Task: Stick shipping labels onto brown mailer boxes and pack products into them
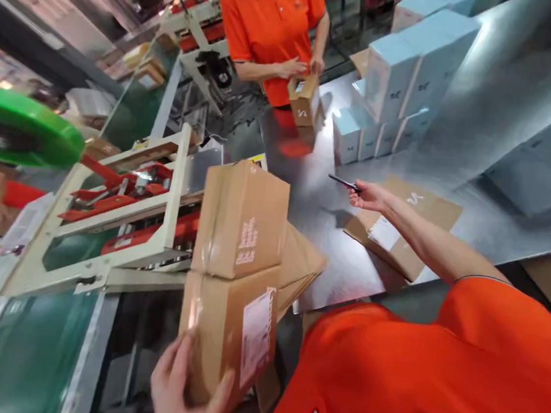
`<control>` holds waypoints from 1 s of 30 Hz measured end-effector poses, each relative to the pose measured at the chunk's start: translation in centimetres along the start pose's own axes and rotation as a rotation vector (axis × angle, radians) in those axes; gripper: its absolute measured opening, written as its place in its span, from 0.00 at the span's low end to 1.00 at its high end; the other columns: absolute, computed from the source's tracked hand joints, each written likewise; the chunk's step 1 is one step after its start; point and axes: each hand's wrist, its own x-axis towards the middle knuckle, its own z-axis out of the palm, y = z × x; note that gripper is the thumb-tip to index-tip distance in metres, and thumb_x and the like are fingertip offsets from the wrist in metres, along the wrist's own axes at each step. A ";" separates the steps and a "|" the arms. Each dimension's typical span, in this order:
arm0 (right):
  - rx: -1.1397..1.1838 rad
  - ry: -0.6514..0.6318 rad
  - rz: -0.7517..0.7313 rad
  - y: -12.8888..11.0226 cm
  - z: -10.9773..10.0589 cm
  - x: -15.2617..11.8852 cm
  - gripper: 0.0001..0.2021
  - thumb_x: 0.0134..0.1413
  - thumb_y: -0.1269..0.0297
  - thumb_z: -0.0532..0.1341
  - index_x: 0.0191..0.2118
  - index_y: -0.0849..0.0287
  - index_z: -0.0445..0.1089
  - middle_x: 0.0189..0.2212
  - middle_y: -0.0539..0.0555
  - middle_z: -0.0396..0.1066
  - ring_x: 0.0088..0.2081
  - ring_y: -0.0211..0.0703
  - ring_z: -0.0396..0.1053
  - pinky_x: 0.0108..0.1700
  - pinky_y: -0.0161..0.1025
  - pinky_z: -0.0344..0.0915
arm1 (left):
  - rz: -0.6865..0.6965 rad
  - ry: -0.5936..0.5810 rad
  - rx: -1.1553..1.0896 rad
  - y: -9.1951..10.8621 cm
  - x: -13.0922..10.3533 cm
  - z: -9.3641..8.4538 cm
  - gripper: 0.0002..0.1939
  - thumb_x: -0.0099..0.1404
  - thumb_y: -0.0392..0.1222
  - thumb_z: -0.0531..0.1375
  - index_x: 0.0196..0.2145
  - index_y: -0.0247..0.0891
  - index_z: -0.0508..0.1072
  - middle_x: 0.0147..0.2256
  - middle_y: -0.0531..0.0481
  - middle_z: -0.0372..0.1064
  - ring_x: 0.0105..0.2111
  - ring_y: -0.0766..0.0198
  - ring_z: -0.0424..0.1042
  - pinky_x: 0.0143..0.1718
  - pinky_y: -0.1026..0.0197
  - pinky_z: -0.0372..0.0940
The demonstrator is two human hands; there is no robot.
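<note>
My left hand (pixel 187 385) holds the lower of two stacked brown cartons, its fingers on the side and its thumb near the front. This lower carton (pixel 216 330) bears a white label. On top of it rests the upper carton (pixel 240 223), printed with white letters. In my right hand (pixel 370 195) is a thin dark pen-like object (pixel 342 182), pointing left above the metal table (pixel 314 210). Under my right forearm lies a flat brown carton (pixel 423 222) with a white label. More brown cardboard (pixel 302 260) shows behind the stacked cartons.
Across the table, a person in an orange shirt (pixel 276 26) handles a small brown box (pixel 304 103). Pale blue boxes (pixel 392 82) are stacked at the back. A machine frame (pixel 175 191) and green conveyor (pixel 32 339) stand left, near a green round object (pixel 26 127).
</note>
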 end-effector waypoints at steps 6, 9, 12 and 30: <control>0.399 0.143 0.008 -0.6 -7.5 -7.4 0.07 0.64 0.73 0.53 0.37 0.63 0.68 0.23 0.49 0.64 0.22 0.31 0.60 0.24 0.27 0.63 | 0.478 -0.134 -0.263 8.7 15.9 12.8 0.35 0.60 0.51 0.63 0.63 0.41 0.62 0.56 0.42 0.61 0.57 0.49 0.65 0.59 0.47 0.62; 0.352 0.247 -0.087 -0.5 -11.1 -11.5 0.01 0.59 0.70 0.60 0.36 0.62 0.67 0.23 0.47 0.63 0.21 0.28 0.56 0.22 0.26 0.58 | 0.685 -0.180 -0.250 13.9 20.8 19.5 0.38 0.58 0.53 0.63 0.63 0.40 0.61 0.56 0.40 0.62 0.56 0.47 0.66 0.58 0.46 0.62; 0.313 0.335 -0.119 -0.6 -13.3 -14.2 0.06 0.57 0.64 0.61 0.36 0.60 0.66 0.21 0.44 0.58 0.19 0.28 0.49 0.19 0.27 0.51 | 0.840 -0.360 -0.093 17.7 23.5 25.2 0.40 0.56 0.52 0.64 0.63 0.38 0.62 0.58 0.37 0.62 0.57 0.44 0.64 0.57 0.44 0.62; -1.742 0.522 -0.001 -6.7 -4.8 -5.5 0.22 0.68 0.52 0.47 0.46 0.61 0.71 0.35 0.62 0.77 0.35 0.51 0.73 0.32 0.38 0.52 | 0.600 -0.508 0.057 26.4 23.5 32.2 0.51 0.56 0.69 0.60 0.68 0.37 0.53 0.68 0.34 0.48 0.62 0.38 0.53 0.60 0.41 0.50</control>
